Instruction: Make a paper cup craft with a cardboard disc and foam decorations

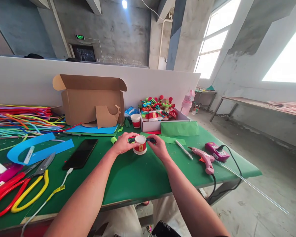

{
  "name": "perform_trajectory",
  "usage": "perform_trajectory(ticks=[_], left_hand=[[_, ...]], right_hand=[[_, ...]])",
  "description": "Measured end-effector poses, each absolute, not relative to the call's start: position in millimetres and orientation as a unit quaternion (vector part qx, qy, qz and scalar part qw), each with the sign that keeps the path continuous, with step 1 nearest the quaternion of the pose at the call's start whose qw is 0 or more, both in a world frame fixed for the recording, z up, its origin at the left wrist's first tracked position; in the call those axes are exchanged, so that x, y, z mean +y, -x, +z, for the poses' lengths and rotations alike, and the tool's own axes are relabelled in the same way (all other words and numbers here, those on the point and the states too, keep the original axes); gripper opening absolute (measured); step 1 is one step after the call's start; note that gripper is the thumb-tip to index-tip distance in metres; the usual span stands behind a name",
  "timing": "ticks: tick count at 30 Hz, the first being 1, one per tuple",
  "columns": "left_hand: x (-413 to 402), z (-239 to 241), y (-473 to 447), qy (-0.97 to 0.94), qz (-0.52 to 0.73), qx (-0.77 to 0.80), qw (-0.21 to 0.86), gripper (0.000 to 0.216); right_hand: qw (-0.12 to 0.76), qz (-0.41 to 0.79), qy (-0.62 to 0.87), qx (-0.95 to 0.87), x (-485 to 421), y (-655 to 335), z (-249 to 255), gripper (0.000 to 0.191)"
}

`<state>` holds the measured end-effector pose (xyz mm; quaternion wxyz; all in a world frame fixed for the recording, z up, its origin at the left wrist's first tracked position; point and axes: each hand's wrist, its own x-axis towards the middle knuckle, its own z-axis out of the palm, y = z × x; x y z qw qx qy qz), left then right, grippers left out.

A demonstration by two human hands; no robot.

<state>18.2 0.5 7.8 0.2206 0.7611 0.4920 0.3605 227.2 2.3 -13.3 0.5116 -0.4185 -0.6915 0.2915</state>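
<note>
A small red-and-white paper cup stands upside down on the green table, its wide rim on the tabletop. A dark ridged strip like folded paper or a coil sticks out from each side of it. My left hand is closed at the cup's left side, thumb against the cup wall and fingers around the left strip, which they partly hide. On the other side, my right hand pinches the dark ridged strip between thumb and fingers.
Right of my hands lie a white pen, a pink glue gun and its cord. A white box of finished cup figures stands behind, beside stacked cups. Leftward are a phone, scissors, pipe cleaners and a cardboard box.
</note>
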Motion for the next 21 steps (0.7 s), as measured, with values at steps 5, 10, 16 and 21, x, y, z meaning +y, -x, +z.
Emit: perform_trajectory(ticks=[5,10,16,21], left_hand=[[1.0,8.4,-18.0,-0.762,0.348,0.496,0.229,0.049],[2.9,5.6,-17.6,-0.763,0.349,0.491,0.236,0.051],[2.9,6.3,-18.2,-0.762,0.350,0.486,0.244,0.050],[2.5,7.4,-18.9,-0.762,0.351,0.482,0.253,0.050]], right_hand=[[0.503,0.303,0.423,-0.690,-0.1,-224.8,-12.1,0.016],[0.499,0.306,0.425,-0.690,-1.0,-223.8,-11.6,0.017],[0.508,0.307,0.418,-0.688,-0.6,-223.4,-12.0,0.015],[0.515,0.311,0.415,-0.683,-0.6,-222.7,-11.6,0.015]])
